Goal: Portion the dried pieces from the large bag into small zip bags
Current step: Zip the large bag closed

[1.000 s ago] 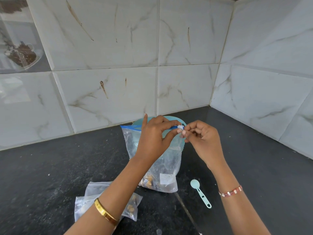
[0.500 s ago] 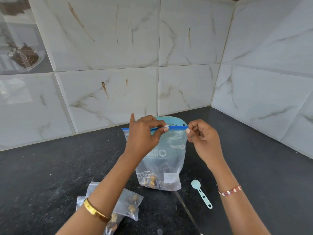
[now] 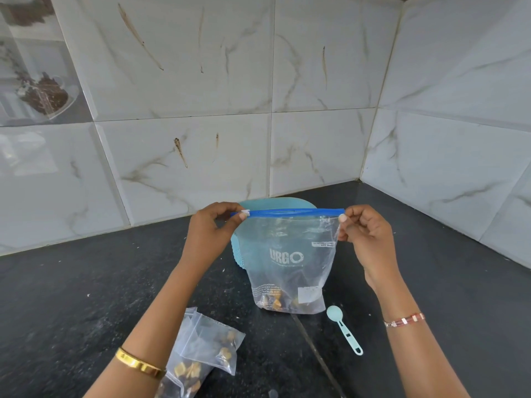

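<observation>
The large clear bag point(image 3: 290, 259) with a blue zip strip and white lettering hangs upright just above the black counter, a few brown and yellow dried pieces point(image 3: 273, 301) at its bottom. My left hand point(image 3: 209, 234) pinches the white slider at the left end of the zip. My right hand point(image 3: 365, 237) pinches the bag's top right corner. Small zip bags point(image 3: 207, 351) with dried pieces inside lie on the counter near my left forearm.
A light blue measuring spoon point(image 3: 344, 330) lies on the counter right of the bag. A light blue perforated bowl point(image 3: 275, 203) stands behind the bag. Tiled walls meet in a corner at the back right. The black counter point(image 3: 86, 297) extends left and right.
My left hand has slid the white slider along the blue zip from the right end to the left end. The bag's front now shows fully, and the small bags are more visible.
</observation>
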Demonstrator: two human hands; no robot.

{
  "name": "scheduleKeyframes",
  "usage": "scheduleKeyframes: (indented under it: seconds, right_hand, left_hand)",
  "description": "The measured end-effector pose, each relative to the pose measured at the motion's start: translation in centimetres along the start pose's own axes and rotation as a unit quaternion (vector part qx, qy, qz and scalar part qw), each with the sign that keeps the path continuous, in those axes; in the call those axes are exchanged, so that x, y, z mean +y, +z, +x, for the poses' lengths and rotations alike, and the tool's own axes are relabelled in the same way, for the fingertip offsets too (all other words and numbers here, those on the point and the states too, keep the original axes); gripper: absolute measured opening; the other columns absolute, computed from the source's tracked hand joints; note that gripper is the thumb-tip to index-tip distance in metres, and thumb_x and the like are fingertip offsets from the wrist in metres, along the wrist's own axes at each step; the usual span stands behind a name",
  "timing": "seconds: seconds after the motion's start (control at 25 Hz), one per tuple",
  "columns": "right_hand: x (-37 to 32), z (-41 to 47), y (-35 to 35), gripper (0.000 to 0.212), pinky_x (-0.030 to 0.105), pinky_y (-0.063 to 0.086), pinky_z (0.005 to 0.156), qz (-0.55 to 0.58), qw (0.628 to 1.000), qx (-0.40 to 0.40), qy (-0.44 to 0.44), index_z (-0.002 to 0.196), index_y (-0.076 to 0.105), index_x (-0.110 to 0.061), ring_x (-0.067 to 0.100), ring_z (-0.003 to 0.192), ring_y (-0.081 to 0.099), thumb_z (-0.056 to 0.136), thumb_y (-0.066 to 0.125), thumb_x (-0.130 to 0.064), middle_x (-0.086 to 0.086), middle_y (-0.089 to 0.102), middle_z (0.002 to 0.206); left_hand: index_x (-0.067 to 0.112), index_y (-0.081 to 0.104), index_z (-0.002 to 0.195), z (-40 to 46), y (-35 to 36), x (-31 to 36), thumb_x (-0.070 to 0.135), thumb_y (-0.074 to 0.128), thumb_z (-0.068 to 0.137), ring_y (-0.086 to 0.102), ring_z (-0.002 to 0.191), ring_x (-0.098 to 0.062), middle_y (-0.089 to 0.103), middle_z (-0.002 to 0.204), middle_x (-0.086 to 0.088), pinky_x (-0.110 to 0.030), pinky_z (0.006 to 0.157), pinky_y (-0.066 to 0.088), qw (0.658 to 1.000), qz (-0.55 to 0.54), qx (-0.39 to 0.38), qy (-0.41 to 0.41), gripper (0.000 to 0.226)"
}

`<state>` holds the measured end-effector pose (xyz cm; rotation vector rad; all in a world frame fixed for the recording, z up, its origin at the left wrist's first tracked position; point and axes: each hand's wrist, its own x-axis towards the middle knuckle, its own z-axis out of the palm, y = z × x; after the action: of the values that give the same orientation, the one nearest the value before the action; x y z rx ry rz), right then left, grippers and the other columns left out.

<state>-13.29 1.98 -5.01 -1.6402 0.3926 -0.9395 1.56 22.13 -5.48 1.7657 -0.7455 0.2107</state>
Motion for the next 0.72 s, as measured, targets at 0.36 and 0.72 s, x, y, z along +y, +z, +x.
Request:
scheduleKeyframes:
  seconds: [0.36, 0.72]
  right_hand:
    - [3.9, -2.4, 0.6, 0.022, 0.013, 0.052, 0.067, 0.005, 0.979, -0.162, 0.123, 0.099, 0.066, -0.025, 0.002, 0.088, 0.068, 0.078, 0.070, -0.021, -0.009, 0.072, 0.097]
    - [5.3, -2.2, 1.2, 0.019, 0.026, 0.050, 0.082, -0.004, 0.979, -0.125, 0.158, 0.088, 0.073, -0.012, 0.017, 0.087, 0.069, 0.088, 0.060, -0.026, 0.004, 0.075, 0.086]
  left_hand:
    - [0.024, 0.064, 0.099, -3.5, 3.6, -2.6, 0.013, 0.068, 0.082, 0.063, 0.088, 0.001, 0.068, 0.097, 0.008, -0.007, 0.077, 0.050, 0.971, -0.107, -0.159, -0.142, 0.021]
    - [0.012, 0.070, 0.076, -4.1, 4.6, -3.9, 0.026, 0.053, 0.092, 0.070, 0.069, -0.009, 0.074, 0.068, 0.002, -0.029, 0.084, 0.050, 0.942, -0.213, -0.087, -0.245, 0.028]
